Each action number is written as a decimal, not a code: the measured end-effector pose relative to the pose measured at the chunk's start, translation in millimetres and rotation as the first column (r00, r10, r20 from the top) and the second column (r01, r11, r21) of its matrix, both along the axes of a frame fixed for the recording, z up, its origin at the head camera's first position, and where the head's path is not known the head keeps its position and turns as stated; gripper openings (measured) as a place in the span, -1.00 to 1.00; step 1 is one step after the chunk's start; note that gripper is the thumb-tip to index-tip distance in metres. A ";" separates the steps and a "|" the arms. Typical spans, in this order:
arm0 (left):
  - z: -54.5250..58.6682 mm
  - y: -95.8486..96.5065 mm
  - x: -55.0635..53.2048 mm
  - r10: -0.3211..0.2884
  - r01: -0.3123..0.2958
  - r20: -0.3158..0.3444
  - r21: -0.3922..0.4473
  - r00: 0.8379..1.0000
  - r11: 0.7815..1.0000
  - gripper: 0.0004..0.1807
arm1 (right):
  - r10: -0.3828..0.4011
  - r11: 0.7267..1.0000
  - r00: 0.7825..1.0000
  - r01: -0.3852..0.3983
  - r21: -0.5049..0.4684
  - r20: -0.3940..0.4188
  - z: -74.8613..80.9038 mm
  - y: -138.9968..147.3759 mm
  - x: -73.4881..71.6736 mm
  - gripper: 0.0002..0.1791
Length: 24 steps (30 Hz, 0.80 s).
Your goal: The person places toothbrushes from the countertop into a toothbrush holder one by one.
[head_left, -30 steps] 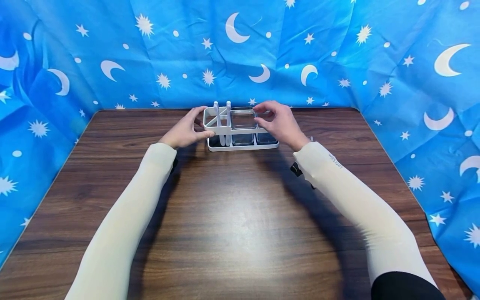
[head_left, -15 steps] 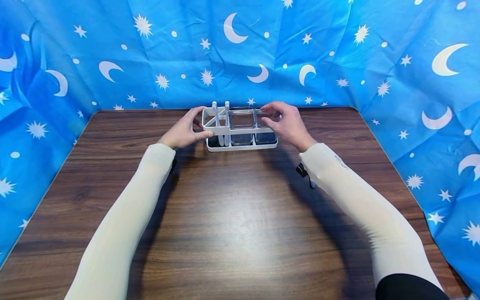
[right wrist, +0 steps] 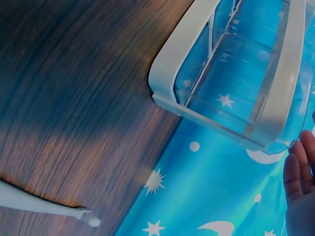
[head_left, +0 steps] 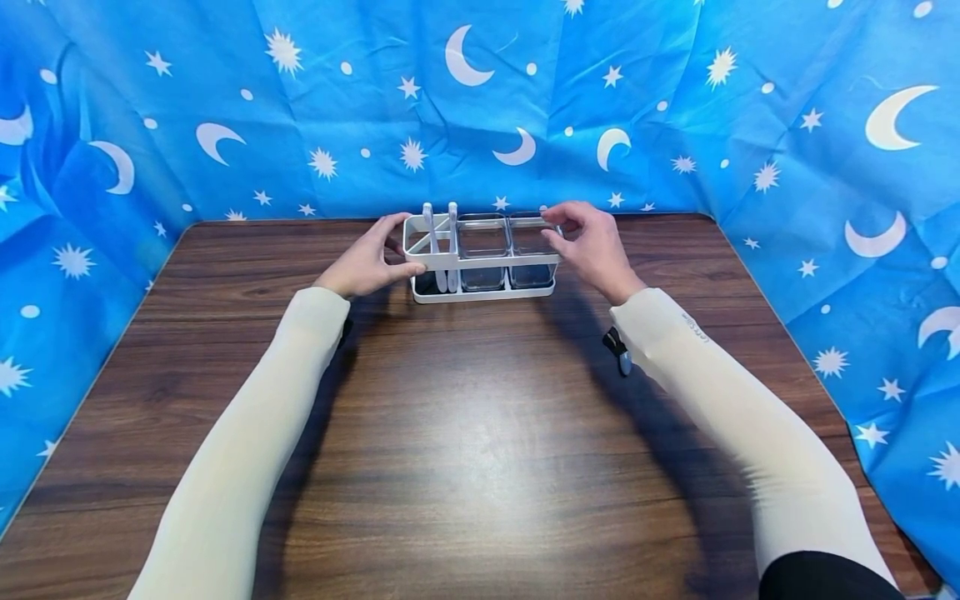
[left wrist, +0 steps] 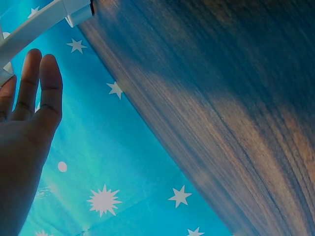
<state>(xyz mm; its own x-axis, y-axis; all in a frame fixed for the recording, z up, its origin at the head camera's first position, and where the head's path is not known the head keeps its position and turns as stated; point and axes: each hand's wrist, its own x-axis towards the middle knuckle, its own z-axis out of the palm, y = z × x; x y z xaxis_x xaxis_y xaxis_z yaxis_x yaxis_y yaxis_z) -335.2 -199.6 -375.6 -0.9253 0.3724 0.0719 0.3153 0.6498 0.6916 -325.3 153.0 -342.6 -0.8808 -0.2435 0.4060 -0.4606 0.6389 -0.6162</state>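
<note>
A white toothbrush holder (head_left: 495, 262) stands at the back of the table, with two white toothbrushes (head_left: 452, 225) upright in its left part. Two clear cups (head_left: 483, 237) sit side by side in its middle and right slots. My left hand (head_left: 367, 262) grips the holder's left end, thumb in front and fingers behind. In the left wrist view, its fingers (left wrist: 50, 81) lie near the white frame. At the right end, my right hand (head_left: 592, 248) has thumb and forefinger apart at the right cup's rim. The right wrist view shows its fingertips (right wrist: 293, 172) just below the cup (right wrist: 231, 93).
The dark wood-grain table (head_left: 465, 433) extends toward me. A blue cloth (head_left: 375, 100) with moons and stars hangs close behind the holder and along both sides. A black wrist strap with a pale end (head_left: 625, 363) hangs under my right wrist.
My right hand has slid to the right, from between the two cups to the holder's right end, uncovering the right cup. My left hand has stayed at the left end.
</note>
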 end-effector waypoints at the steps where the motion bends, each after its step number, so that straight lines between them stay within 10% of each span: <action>1: -0.1 -0.1 0.0 0.000 0.000 0.001 0.000 1.000 1.000 0.00 | -0.012 1.000 1.000 0.012 -0.002 0.003 -0.3 1.2 0.0 -0.71; 24: -0.9 0.8 -1.2 -0.009 0.009 -0.015 0.006 1.000 1.000 -0.04 | -0.135 0.991 0.982 0.133 0.028 0.129 -9.9 51.4 3.9 -0.67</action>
<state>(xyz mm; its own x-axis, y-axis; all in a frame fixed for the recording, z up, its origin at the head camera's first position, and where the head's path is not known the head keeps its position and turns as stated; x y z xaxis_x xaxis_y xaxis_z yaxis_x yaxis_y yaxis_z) -336.4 -198.8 -376.5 -0.9206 0.3806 0.0877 0.3316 0.6428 0.6905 -321.5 204.4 -352.5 -0.9511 -0.1262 0.2820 -0.2865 0.7018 -0.6522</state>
